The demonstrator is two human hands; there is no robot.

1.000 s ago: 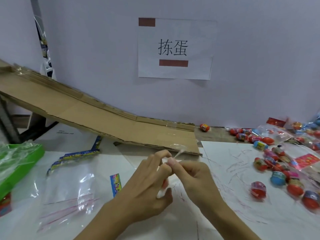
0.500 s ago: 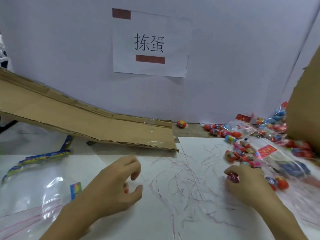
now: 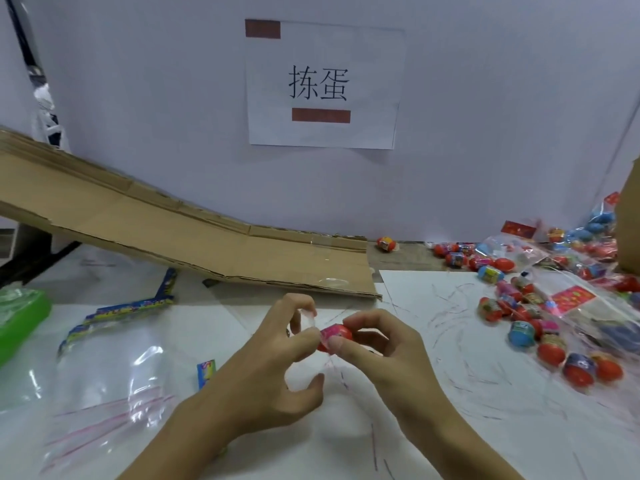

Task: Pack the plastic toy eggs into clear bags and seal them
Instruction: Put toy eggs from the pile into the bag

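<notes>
Right hand (image 3: 377, 344) has come back from the loose pile on the right with a fresh toy egg (image 3: 335, 336), pinched between thumb and fingers; half a second ago that hand was out at the pile reaching into the eggs, and the left was idle at centre. Now both hands meet mid-table over the white sheet (image 3: 485, 393). Left hand (image 3: 273, 362) pinches a small clear bag (image 3: 308, 320) at its mouth, fingers curled round the film; the bag is barely visible, so I can't tell how wide it's open. The egg sits right at the left fingertips, touching or nearly touching the film, not clearly inside yet. Read: this is the start of a new pack cycle, insertion in progress, seal still to do. Next move needs the bag mouth held apart while the egg is pushed in; thin film is likely to fold shut or slip, so that's the risk. Plenty of work left: egg pile (image 3: 530, 317) on the right is large, mixed with bigger printed bags. A stack of larger clear bags (image 3: 104, 400) lies flat on the left, untouched. Cardboard ramp (image 3: 173, 244) runs behind the hands, one stray egg (image 3: 386, 243) beyond its low end.
</notes>
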